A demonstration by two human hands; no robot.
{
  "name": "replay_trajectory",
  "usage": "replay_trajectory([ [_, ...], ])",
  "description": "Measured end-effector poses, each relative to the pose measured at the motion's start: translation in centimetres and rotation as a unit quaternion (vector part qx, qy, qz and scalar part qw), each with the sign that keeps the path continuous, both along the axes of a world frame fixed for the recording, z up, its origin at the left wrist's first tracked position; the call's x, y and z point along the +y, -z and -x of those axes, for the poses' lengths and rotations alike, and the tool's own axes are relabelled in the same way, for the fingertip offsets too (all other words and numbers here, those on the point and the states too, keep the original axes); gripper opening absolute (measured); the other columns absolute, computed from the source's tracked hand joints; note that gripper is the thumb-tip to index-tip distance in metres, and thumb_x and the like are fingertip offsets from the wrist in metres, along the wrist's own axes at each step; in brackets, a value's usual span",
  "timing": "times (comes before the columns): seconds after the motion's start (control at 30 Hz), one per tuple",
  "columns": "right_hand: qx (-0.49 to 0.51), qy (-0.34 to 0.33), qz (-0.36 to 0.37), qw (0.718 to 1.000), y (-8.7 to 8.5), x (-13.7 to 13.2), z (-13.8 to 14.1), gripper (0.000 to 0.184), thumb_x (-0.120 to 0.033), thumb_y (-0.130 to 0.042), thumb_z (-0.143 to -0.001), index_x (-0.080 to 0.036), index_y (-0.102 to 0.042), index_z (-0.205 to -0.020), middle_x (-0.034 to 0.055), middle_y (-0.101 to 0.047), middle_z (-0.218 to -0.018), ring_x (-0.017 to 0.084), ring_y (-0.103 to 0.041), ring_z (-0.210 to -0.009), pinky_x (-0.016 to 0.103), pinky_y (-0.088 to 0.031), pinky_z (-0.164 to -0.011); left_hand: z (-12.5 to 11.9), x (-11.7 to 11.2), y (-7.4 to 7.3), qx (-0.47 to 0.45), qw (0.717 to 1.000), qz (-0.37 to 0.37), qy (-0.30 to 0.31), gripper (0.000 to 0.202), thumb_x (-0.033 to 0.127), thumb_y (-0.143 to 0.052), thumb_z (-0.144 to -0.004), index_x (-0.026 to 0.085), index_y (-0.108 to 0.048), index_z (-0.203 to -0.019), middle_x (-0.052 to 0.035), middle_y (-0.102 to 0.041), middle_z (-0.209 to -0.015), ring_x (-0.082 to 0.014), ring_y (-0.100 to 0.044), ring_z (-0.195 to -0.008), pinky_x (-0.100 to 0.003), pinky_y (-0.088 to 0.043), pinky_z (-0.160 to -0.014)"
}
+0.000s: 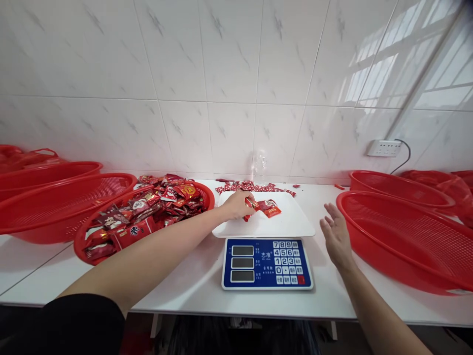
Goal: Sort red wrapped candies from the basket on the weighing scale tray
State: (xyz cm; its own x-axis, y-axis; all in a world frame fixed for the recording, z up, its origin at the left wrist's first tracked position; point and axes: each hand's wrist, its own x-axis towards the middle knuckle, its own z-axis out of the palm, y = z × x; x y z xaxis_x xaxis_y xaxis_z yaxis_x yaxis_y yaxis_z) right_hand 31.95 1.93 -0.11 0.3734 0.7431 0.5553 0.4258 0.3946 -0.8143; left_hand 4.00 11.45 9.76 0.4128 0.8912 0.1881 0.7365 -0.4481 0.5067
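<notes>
My left hand (237,204) reaches over the white pan of a weighing scale (291,224), its fingers closed around a red snack packet (251,209). Beside that packet, other red packets (271,208) lie on the pan. The scale's blue keypad panel (267,264) faces me, and its displays look dark. To the right of the scale, my right hand (336,236) hovers with its fingers apart and nothing in it, close to a red plastic basket (391,236). A heap of red packets (148,207) fills the basket to the left of the scale.
More red baskets (74,197) stand at the far left. Behind the scale, small red-and-white pieces (246,186) lie near a clear plastic bottle (259,167). A power strip (384,148) with a cable is on the tiled wall. The white table's (185,291) front edge runs below.
</notes>
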Motion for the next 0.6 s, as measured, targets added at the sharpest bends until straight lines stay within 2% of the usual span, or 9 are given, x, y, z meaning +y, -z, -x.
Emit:
replay_trajectory([
  [0.07,-0.091,-0.024,0.033,0.995,-2.3,0.8,1.0,0.058,-0.051,-0.052,-0.085,-0.029,-0.042,-0.138,0.0075,-0.043,-0.143,0.029,-0.041,-0.129,0.048,-0.034,-0.105,0.3,0.1,-0.4,-0.043,0.999,0.028,-0.006,0.038,0.025,-0.071,-0.057,0.019,-0.066,-0.094,-0.0067,-0.063,-0.09,-0.0224,-0.062,-0.072,-0.03,-0.047,-0.061],
  [0.1,-0.137,-0.066,0.06,0.987,-3.5,1.5,1.7,0.054,-0.048,-0.053,-0.085,-0.03,-0.046,-0.135,0.0076,-0.047,-0.139,0.029,-0.043,-0.126,0.047,-0.037,-0.103,0.3,0.2,-0.6,-0.062,0.997,0.045,-0.012,0.042,0.024,-0.073,-0.054,0.019,-0.066,-0.095,-0.0071,-0.064,-0.089,-0.0231,-0.062,-0.071,-0.03,-0.047,-0.06],
  [0.17,-0.234,-0.167,0.136,0.948,-5.5,3.5,3.5,0.053,-0.041,-0.054,-0.085,-0.031,-0.046,-0.136,0.0053,-0.044,-0.143,0.028,-0.041,-0.129,0.045,-0.039,-0.101,0.1,0.4,-0.8,-0.097,0.992,0.078,-0.019,0.053,0.021,-0.078,-0.045,0.019,-0.067,-0.096,-0.0075,-0.065,-0.09,-0.0256,-0.063,-0.075,-0.03,-0.047,-0.062],
  [0.27,-0.284,-0.207,0.2,0.915,-7.4,7.1,6.2,0.058,-0.028,-0.07,-0.07,-0.029,-0.057,-0.127,0.0068,-0.05,-0.137,0.033,-0.046,-0.124,0.048,-0.036,-0.1,-0.8,0.9,-1.0,-0.115,0.986,0.12,-0.007,0.062,0.017,-0.082,-0.033,0.022,-0.067,-0.093,-0.0047,-0.068,-0.084,-0.0269,-0.064,-0.078,-0.03,-0.048,-0.065],
  [0.33,-0.293,-0.221,0.228,0.902,-7.9,9.1,7.5,0.053,-0.021,-0.076,-0.062,-0.028,-0.065,-0.114,0.0071,-0.064,-0.119,0.032,-0.057,-0.109,0.045,-0.04,-0.094,-1.6,1.3,-1.0,-0.088,0.984,0.152,0.004,0.059,0.016,-0.081,-0.031,0.022,-0.068,-0.088,-0.0019,-0.068,-0.071,-0.0255,-0.064,-0.068,-0.031,-0.049,-0.061],
  [0.4,-0.295,-0.236,0.248,0.892,-8.0,10.4,8.4,0.044,-0.019,-0.078,-0.06,-0.026,-0.069,-0.102,0.0057,-0.069,-0.099,0.026,-0.062,-0.093,0.04,-0.044,-0.087,-2.3,1.7,-1.0,-0.056,0.983,0.177,0.011,0.047,0.015,-0.08,-0.032,0.022,-0.068,-0.077,-0.0004,-0.065,-0.058,-0.0243,-0.062,-0.056,-0.031,-0.048,-0.053],
  [0.5,-0.27,-0.239,0.259,0.896,-7.4,10.9,9.0,0.023,-0.028,-0.073,-0.074,-0.018,-0.066,-0.094,0.0043,-0.066,-0.091,0.018,-0.061,-0.083,0.036,-0.048,-0.08,-3.0,2.2,-0.8,-0.035,0.981,0.191,0.009,0.031,0.013,-0.079,-0.034,0.021,-0.063,-0.06,-0.0001,-0.059,-0.047,-0.0229,-0.058,-0.044,-0.031,-0.044,-0.043],
  [0.6,-0.208,-0.245,0.267,0.909,-6.4,10.5,9.4,0.022,-0.036,-0.059,-0.088,-0.014,-0.062,-0.088,0.0017,-0.063,-0.085,0.013,-0.06,-0.075,0.032,-0.05,-0.071,-3.1,2.1,-0.7,-0.056,0.98,0.19,-0.001,0.027,0.012,-0.077,-0.04,0.02,-0.06,-0.06,-0.0012,-0.059,-0.048,-0.0208,-0.056,-0.042,-0.028,-0.04,-0.04],
])
